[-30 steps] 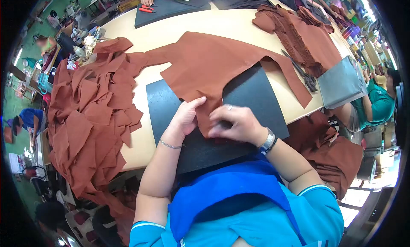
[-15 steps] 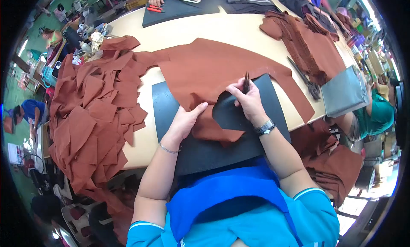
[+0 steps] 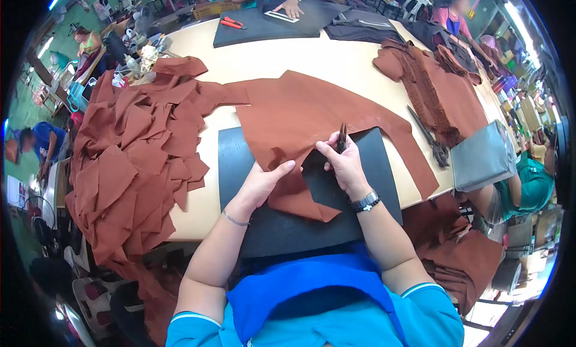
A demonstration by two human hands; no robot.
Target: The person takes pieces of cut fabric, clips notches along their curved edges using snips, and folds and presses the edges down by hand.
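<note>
A large rust-brown cloth piece [image 3: 300, 113] spreads over the cream table and a black board [image 3: 372, 185]. Its near end hangs in a folded flap over the board. My left hand [image 3: 267, 182] pinches the cloth at that fold, thumb on top. My right hand [image 3: 345, 164] holds a small dark pointed tool [image 3: 342, 137], tip up, probably thread snips. Its thumb and forefinger touch the cloth's cut edge; whether they grip it is unclear.
Brown cloth pieces [image 3: 132, 161] heap at the left. Large dark scissors [image 3: 429, 137] lie right, beside a grey box [image 3: 485, 156] and more brown cloth [image 3: 444, 95]. Across the table [image 3: 252, 59], a co-worker's hand [image 3: 292, 8] rests near a red-handled tool [image 3: 233, 23].
My right hand has moved from beside my left hand to the cloth's edge, with the dark tool now visible. The cloth's near end has unfolded to the right. The view has shifted.
</note>
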